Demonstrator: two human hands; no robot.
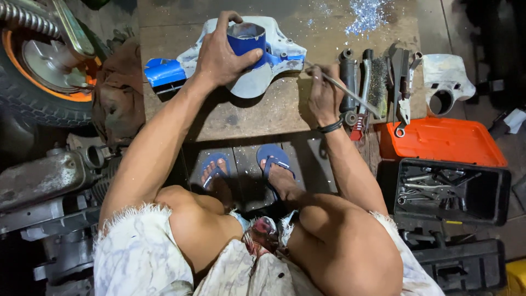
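A scooter headlight cover (257,82), partly blue and partly scraped to pale grey, lies on a wooden board (263,118). My left hand (222,55) grips its round blue housing from above and holds it down. My right hand (323,96) is closed on a thin metal scraper (350,96) whose tip rests against the cover's right edge. A black band sits on my right wrist. My feet in blue sandals (244,164) rest just below the board.
Hand tools and a wire brush (378,82) lie at the board's right edge beside a pale plastic part (446,82). An orange toolbox lid (444,142) and open black tray of wrenches (449,189) sit at right. A wheel (44,71), brown rag (118,96) and engine (49,181) crowd the left.
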